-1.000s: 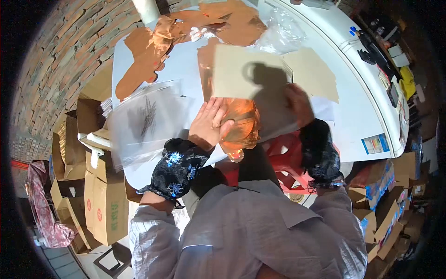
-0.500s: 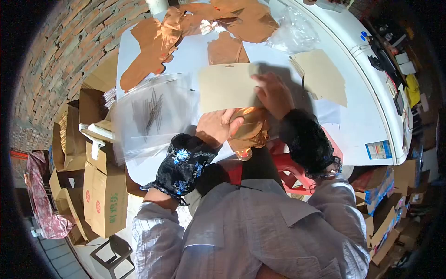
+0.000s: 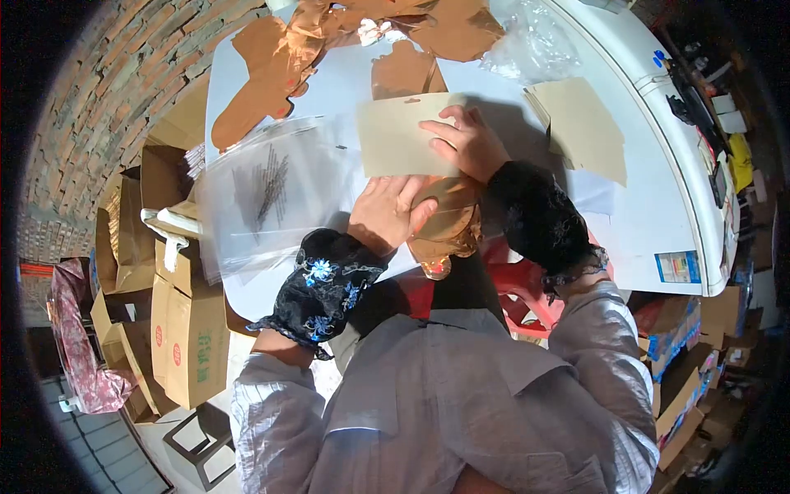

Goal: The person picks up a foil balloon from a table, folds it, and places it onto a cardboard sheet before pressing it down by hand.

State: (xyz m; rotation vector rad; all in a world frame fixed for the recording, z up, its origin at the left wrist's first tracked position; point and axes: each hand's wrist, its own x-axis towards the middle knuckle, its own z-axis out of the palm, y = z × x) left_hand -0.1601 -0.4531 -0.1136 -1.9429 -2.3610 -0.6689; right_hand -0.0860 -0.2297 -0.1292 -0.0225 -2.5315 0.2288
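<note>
A cream-coloured card (image 3: 395,136) with a small slot at its top edge lies on the white table (image 3: 329,95), over part of a shiny copper-coloured foil piece (image 3: 448,226). My left hand (image 3: 387,212) rests flat at the card's lower edge, fingers spread, beside the foil. Over the card's right part is my right hand (image 3: 471,146), its fingers apart and bent, holding nothing. Another copper-coloured piece (image 3: 403,72) lies just beyond the card.
Clear plastic sleeves (image 3: 271,189) lie on the left, a stack of cream cards (image 3: 580,128) on the right. Large copper foil shapes (image 3: 263,82) and clear plastic (image 3: 535,45) are at the back. Cardboard boxes (image 3: 193,337) stand left of the table; a red stool (image 3: 522,288) is below its edge.
My right hand has moved left over the card. My left hand's fingers now lie flatter and more spread along the lower edge. The whole view has shifted slightly.
</note>
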